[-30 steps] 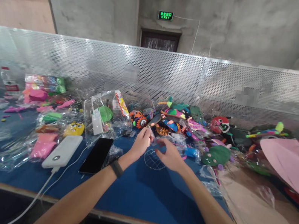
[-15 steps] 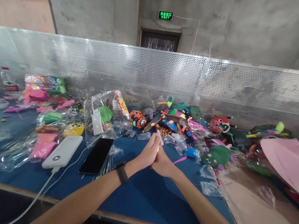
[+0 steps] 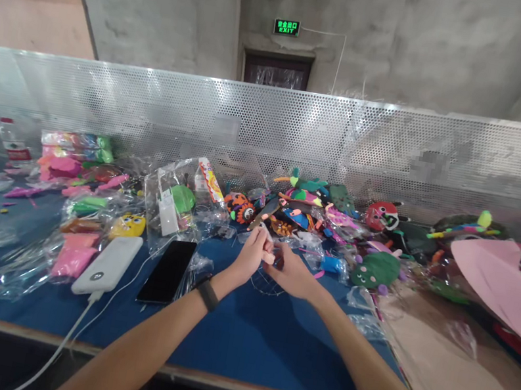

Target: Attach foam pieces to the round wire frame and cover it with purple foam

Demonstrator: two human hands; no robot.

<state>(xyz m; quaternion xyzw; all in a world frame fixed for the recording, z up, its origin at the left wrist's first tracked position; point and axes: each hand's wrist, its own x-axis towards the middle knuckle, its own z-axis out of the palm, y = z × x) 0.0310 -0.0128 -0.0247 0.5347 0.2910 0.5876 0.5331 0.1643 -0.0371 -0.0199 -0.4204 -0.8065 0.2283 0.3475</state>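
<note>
Both my hands meet over the middle of the blue table [image 3: 236,337]. My left hand [image 3: 249,254], with a dark band on its wrist, is closed in a pinch on a small pale piece [image 3: 269,257] whose nature I cannot make out. My right hand [image 3: 294,272] is beside it, fingers curled toward that same piece. Under the hands lies a round clear sheet with a grid pattern [image 3: 264,282]. Just beyond them is a heap of colourful clay figures in clear bags [image 3: 316,221].
A black phone [image 3: 168,262] and a white power bank [image 3: 109,255] with its cable lie left of my hands. Bagged pink and green clay [image 3: 78,238] covers the left side. Pink paper [image 3: 500,282] and brown cardboard [image 3: 451,367] sit right. A perforated metal screen [image 3: 271,130] backs the table.
My hands pressed together palm to palm half a second ago, then parted again. The left now pinches a small pale piece, and the grid sheet shows below once more.
</note>
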